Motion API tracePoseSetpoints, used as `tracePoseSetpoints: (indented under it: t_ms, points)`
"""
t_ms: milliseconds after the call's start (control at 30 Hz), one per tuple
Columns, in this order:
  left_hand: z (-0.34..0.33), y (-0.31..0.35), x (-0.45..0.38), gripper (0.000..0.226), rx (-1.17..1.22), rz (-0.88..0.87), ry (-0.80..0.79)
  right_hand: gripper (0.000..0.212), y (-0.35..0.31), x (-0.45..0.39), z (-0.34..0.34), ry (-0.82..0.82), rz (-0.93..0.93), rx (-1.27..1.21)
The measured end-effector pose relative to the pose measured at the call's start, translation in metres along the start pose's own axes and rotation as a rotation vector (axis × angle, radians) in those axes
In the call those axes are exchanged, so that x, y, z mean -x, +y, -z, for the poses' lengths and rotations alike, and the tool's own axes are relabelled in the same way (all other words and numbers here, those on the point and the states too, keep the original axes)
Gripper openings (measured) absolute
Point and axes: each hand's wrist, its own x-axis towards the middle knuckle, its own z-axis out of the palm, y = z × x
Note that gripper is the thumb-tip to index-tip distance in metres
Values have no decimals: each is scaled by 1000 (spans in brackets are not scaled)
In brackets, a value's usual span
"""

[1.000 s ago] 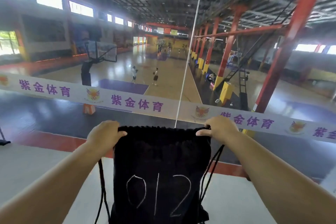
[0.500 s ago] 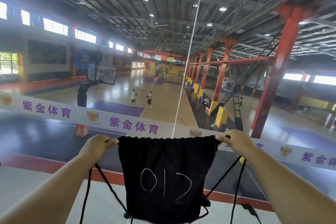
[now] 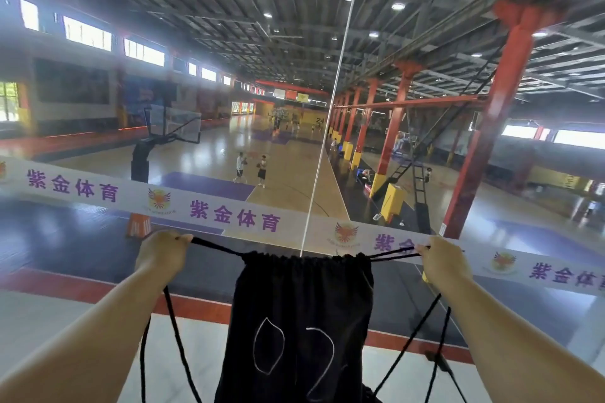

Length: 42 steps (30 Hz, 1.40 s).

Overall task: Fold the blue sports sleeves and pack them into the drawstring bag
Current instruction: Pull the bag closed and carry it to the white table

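A black drawstring bag (image 3: 301,311) with white chalk marks on its front hangs in the air in front of me. Its mouth is gathered tight and puckered at the top. My left hand (image 3: 162,253) grips the black cords (image 3: 216,247) at the left of the mouth. My right hand (image 3: 443,260) grips the cords at the right. Both cords run taut and sideways from the mouth, and loops of cord hang down beside each forearm. No blue sports sleeves are in view.
A white banner with purple characters (image 3: 229,214) runs across just behind the bag. A thin white vertical line (image 3: 327,147) rises above the bag. Beyond lies an indoor basketball court with people (image 3: 250,168), a hoop stand (image 3: 144,154) and red pillars (image 3: 484,127).
My hands moved from the bag's top corners outward onto the cords. The mouth went from flat and wide to cinched narrow, and the chalk marks folded in on themselves.
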Motion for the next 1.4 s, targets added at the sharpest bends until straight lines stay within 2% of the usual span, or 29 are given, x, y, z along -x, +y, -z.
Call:
tracePoseSetpoints:
  t_ms: [100,200,300,367,433,500,600,633,700,733,767,867,900,933,1033,1067,1200,1267,1400]
  points:
    - [-8,5,2,35,-43,-32,-169,31,-7,5,-3,-204,22,-143]
    - [-23,8,5,31,-192,-45,-359,31,-14,17,-6,-478,44,-209]
    - [-34,4,12,22,-480,-32,-684,25,-14,26,-2,-785,-18,-109]
    - [-37,1,16,29,-589,76,-904,19,-8,27,-2,-1011,-88,-1]
    - [-40,1,21,40,-654,101,-1056,21,-3,32,-6,-1178,-146,132]
    - [-46,5,28,40,-722,67,-1136,45,-1,38,-16,-1139,-149,232]
    - [-57,6,37,36,-758,-22,-1122,80,-3,42,-43,-839,-80,259]
    - [-63,4,37,34,-748,-42,-1116,91,-5,41,-54,-764,-58,187]
    - [-74,-4,35,26,-707,-55,-1109,103,-11,38,-76,-746,-39,-53]
    - [-78,-6,34,21,-693,-57,-1102,100,-15,36,-86,-755,-24,-155]
    - [-82,-7,34,18,-684,-70,-1099,87,-19,35,-94,-752,10,-219]
    - [-96,-8,29,20,-598,-120,-1051,15,-26,30,-114,-680,147,-309]
    - [-99,-8,26,22,-500,-107,-1006,9,-28,28,-117,-688,170,-314]
    - [-101,-8,23,27,-392,-97,-944,9,-30,26,-118,-710,188,-305]
    - [-107,-5,16,69,-225,-92,-719,14,-33,22,-116,-748,269,-207]
    - [-110,-2,16,70,-223,-116,-688,16,-34,21,-115,-749,282,-188]
    - [-122,3,16,35,-293,-193,-687,27,-42,19,-100,-692,357,16]
    - [-124,4,20,31,-266,-165,-685,33,-46,18,-90,-688,360,55]
    - [-129,3,29,32,-240,-137,-662,44,-44,20,-77,-744,328,-28]
